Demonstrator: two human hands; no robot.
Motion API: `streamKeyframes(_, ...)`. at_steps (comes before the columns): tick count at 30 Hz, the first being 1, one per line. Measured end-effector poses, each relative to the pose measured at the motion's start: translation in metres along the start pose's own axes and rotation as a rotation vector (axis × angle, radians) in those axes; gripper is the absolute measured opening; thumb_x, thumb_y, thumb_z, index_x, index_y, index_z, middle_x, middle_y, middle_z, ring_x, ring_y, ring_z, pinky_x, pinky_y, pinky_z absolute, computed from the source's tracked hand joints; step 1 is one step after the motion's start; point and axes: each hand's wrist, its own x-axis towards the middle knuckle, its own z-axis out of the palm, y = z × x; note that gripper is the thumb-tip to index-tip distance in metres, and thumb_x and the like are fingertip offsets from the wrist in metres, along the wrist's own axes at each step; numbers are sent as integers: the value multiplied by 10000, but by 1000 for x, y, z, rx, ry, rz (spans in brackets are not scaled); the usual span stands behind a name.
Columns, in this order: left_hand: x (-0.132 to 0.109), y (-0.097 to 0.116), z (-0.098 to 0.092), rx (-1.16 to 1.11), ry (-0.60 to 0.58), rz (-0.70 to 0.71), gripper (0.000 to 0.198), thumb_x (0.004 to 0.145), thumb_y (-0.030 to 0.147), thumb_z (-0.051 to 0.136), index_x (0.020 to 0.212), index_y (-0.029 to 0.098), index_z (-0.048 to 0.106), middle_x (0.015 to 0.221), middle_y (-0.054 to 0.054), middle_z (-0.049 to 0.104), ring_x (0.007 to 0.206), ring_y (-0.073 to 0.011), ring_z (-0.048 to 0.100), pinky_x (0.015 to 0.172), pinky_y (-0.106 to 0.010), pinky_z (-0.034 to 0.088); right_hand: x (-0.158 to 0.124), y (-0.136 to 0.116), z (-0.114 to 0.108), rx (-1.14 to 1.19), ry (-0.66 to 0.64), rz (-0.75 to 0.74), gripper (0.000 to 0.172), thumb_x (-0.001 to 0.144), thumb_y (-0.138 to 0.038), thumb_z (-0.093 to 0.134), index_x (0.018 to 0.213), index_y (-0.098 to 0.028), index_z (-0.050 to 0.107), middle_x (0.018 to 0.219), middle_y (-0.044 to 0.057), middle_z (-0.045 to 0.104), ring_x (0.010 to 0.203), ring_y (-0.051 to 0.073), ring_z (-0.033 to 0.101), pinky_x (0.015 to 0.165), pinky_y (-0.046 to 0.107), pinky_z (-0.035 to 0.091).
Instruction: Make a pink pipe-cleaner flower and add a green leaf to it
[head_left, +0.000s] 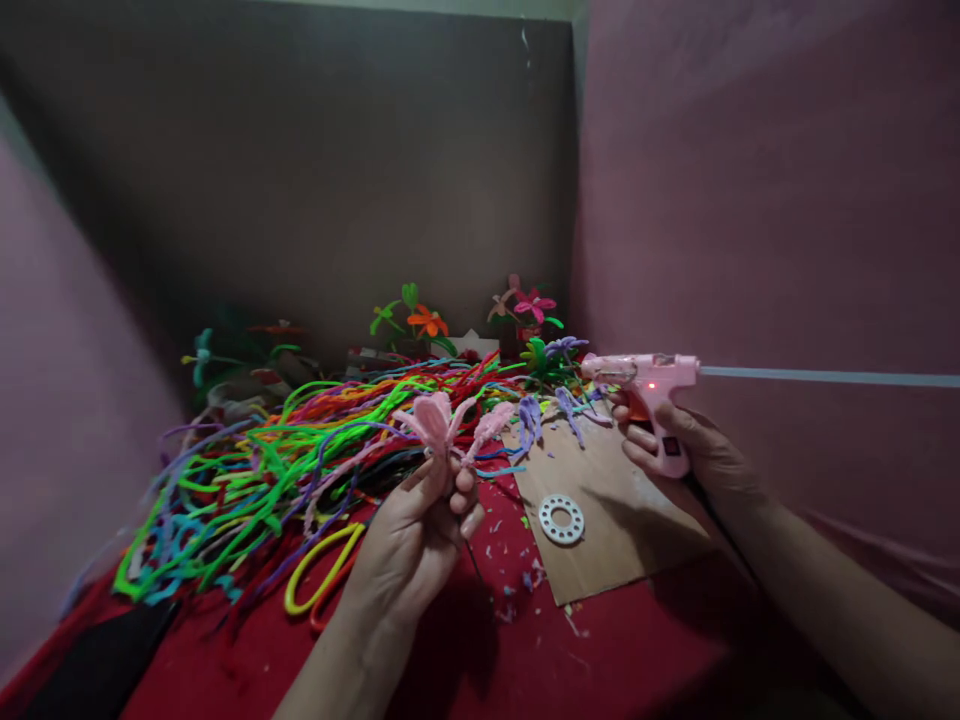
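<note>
A pink pipe-cleaner flower (433, 418) with upright looped petals is pinched at its base by my left hand (424, 530), low in the middle of the view. Farther right, my right hand (697, 445) grips a pink hot glue gun (660, 375) by its handle. The gun's nozzle points left, and a small red light glows on its side. A long, pale glue stick (817, 376) sticks out of its back end. Below and between the hands, a cardboard sheet (600, 550) carries a round white disc with holes (561, 519).
Many colourful pipe cleaners (277, 450) lie heaped on the red cloth (525, 670) to the left. Purple pipe-cleaner pieces (529, 425) rest at the cardboard's far edge. Finished-looking flowers (428, 320) stand along the back wall. Scraps dot the cloth. A black item (109, 655) lies front left.
</note>
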Motion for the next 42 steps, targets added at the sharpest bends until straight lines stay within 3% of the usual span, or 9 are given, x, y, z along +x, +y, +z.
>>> streamKeyframes(4,4,6,-7,-42,40,60,82,757,154,632,703,93,624,640,-31,541,507,-63,459,418,-171,381,3,2,40,61,-172,24,176,764,-321,598,870,-185,635,719,31,561,465,69,405,366,196,350)
streamKeyframes(9,10,9,-14,-58,130,109,115,786,113,574,679,81,605,636,-45,550,503,-69,467,419,-180,394,-4,21,57,-333,-277,-70,198,783,-367,594,766,-174,636,504,-6,501,410,90,408,355,213,344)
streamKeyframes(13,12,10,-16,-45,172,132,115,795,89,545,697,75,603,641,-53,558,506,-75,478,424,-189,408,-12,32,53,-516,-405,-147,368,805,-339,574,1162,-248,577,773,32,646,496,131,520,386,232,413)
streamKeyframes(15,14,10,-16,-43,178,131,117,798,93,543,699,74,602,634,-51,556,496,-73,473,420,-189,408,-13,31,53,-577,-531,-181,462,832,-307,532,1289,-271,479,980,46,658,734,208,620,542,279,511)
streamKeyframes(17,15,9,-18,-35,177,126,110,796,104,551,704,77,605,630,-48,556,492,-74,470,416,-190,408,-12,29,54,-605,-611,-233,477,851,-283,493,1325,-278,438,1163,38,606,1020,264,579,754,332,523)
streamKeyframes(21,16,7,-20,-6,152,123,86,786,105,565,717,88,614,634,-46,564,495,-78,474,409,-191,409,-8,31,54,-604,-642,-249,468,869,-274,455,1335,-292,422,1343,5,475,1226,274,438,965,391,421)
streamKeyframes(32,15,1,-20,10,113,99,46,763,123,609,730,108,636,628,-37,581,498,-74,477,424,-193,415,-7,42,47,-547,-596,-248,455,855,-249,508,1307,-275,466,1137,20,638,1170,279,502,976,437,424)
streamKeyframes(37,14,3,-19,15,117,99,13,730,124,646,732,113,651,625,-37,586,493,-75,478,419,-192,417,-8,36,54,-576,-622,-229,459,887,-274,438,1345,-277,406,1352,25,467,1265,261,397,1029,423,353)
streamKeyframes(42,14,3,-19,10,122,98,47,758,131,616,755,109,658,637,-45,589,499,-77,485,427,-198,422,-7,35,53,-591,-641,-251,479,883,-259,442,1359,-266,385,1391,36,417,1284,264,367,1050,428,319)
